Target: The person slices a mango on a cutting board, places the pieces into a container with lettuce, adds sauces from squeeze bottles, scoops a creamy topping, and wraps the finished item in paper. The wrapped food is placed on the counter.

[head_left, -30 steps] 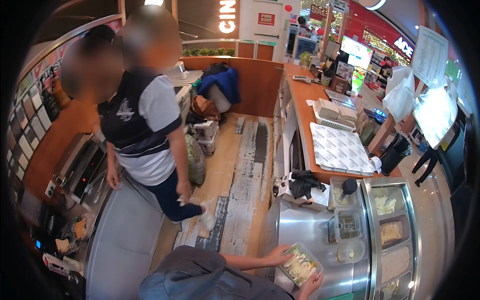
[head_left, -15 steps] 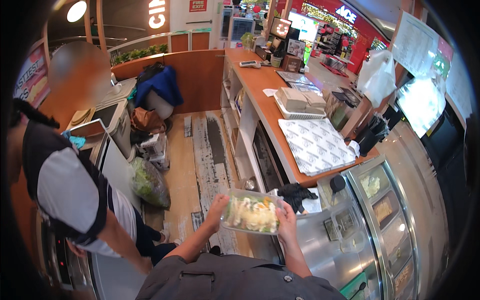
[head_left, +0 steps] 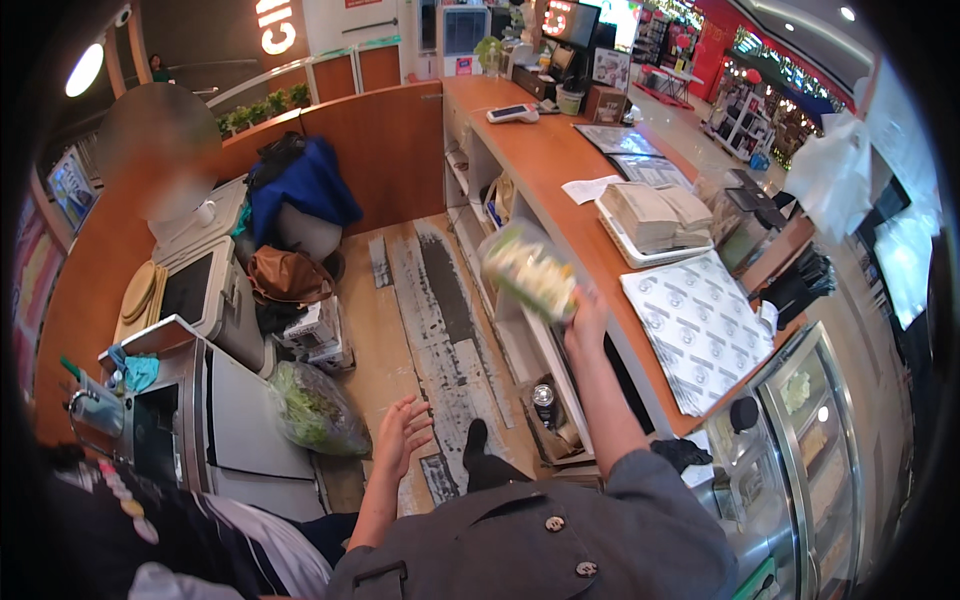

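Note:
A clear plastic container of salad (head_left: 528,270), green leaves under pale and yellowish toppings, is held tilted out in front of me. My right hand (head_left: 587,318) grips it by its near right end, beside the edge of the wooden counter (head_left: 530,165). My left hand (head_left: 403,433) is empty, its fingers apart, low above the floor. The plastic bag of leafy greens (head_left: 315,408) on the floor is nearest to it.
On the counter lie patterned paper sheets (head_left: 700,325), a white basket (head_left: 640,250) of brown napkins and a card terminal (head_left: 513,114). A glass-topped food case (head_left: 815,450) stands at right. Left are a sink (head_left: 158,430) and a co-worker's dark clothing (head_left: 170,530).
My left hand has let go of the salad container and dropped lower left. My right hand has carried it forward and up toward the counter. My view has shifted as I stepped forward.

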Demonstrator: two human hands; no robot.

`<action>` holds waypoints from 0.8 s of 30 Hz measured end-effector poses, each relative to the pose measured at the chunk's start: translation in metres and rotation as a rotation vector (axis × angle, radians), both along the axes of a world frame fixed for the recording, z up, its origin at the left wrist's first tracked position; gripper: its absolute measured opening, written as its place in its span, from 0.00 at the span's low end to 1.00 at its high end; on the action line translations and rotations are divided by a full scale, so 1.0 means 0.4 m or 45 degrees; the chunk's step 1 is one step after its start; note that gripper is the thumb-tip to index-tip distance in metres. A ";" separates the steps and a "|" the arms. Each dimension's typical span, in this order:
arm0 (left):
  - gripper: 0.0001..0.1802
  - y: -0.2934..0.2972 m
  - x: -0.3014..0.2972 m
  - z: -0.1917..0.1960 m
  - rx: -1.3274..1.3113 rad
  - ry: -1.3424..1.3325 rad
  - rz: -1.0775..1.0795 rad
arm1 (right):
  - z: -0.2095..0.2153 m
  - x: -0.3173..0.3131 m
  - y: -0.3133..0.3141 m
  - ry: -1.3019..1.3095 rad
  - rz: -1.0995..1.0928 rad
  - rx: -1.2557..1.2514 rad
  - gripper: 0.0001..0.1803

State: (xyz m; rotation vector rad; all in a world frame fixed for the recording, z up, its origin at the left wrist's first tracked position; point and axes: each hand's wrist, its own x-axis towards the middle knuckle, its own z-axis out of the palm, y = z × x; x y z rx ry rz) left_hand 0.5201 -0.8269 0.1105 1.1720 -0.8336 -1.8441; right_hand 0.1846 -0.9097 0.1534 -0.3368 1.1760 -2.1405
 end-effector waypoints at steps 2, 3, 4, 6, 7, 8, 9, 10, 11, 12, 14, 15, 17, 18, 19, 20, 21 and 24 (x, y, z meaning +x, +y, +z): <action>0.22 -0.075 0.010 -0.030 0.031 -0.044 0.005 | 0.000 -0.077 -0.165 0.021 -0.070 -0.084 0.15; 0.20 -0.124 0.007 -0.039 0.050 -0.055 0.037 | -0.002 -0.117 -0.247 0.001 -0.123 -0.048 0.15; 0.19 -0.167 0.001 -0.046 0.089 -0.098 0.075 | -0.010 -0.157 -0.322 -0.017 -0.177 -0.005 0.15; 0.18 -0.261 -0.026 -0.051 0.063 -0.068 0.074 | -0.030 -0.233 -0.451 -0.037 -0.245 0.030 0.18; 0.17 -0.313 -0.042 -0.050 0.055 -0.067 0.074 | -0.034 -0.269 -0.508 -0.105 -0.292 0.098 0.16; 0.17 -0.368 -0.059 -0.045 0.033 -0.096 0.012 | -0.039 -0.296 -0.557 -0.137 -0.355 0.141 0.15; 0.17 -0.422 -0.080 -0.038 0.011 -0.116 -0.048 | -0.045 -0.312 -0.590 -0.199 -0.357 0.090 0.13; 0.16 -0.471 -0.102 -0.031 0.022 -0.150 -0.100 | -0.051 -0.317 -0.612 -0.233 -0.360 0.040 0.10; 0.16 -0.515 -0.129 -0.023 -0.139 -0.170 -0.089 | -0.059 -0.308 -0.628 -0.274 -0.348 0.006 0.07; 0.15 -0.556 -0.161 -0.014 -0.271 -0.204 -0.061 | -0.075 -0.283 -0.625 -0.304 -0.233 0.008 0.07; 0.15 -0.633 -0.234 0.004 -0.568 -0.339 -0.035 | -0.131 -0.190 -0.579 -0.004 0.099 0.099 0.07; 0.14 -0.668 -0.279 0.011 -0.749 -0.421 -0.041 | -0.173 -0.121 -0.551 0.384 0.327 0.309 0.07; 0.15 -0.750 -0.363 0.011 -1.403 -0.484 -0.298 | -0.253 -0.003 -0.496 1.659 0.972 0.281 0.18; 0.16 -0.793 -0.389 -0.001 -1.323 -0.521 -0.663 | -0.292 0.052 -0.488 2.580 0.727 0.095 0.24; 0.17 -0.834 -0.413 -0.022 -1.221 -0.567 -1.026 | -0.309 0.043 -0.498 2.420 1.061 0.364 0.24; 0.18 -0.879 -0.434 -0.051 -1.183 -0.554 -1.320 | -0.329 0.040 -0.513 2.224 1.307 0.531 0.24; 0.19 -0.927 -0.437 -0.089 -1.106 -0.510 -1.282 | -0.346 0.022 -0.540 2.010 1.515 0.662 0.24; 0.23 -1.055 -0.393 -0.236 -1.054 -0.262 -1.125 | -0.401 -0.074 -0.654 1.371 1.648 1.017 0.23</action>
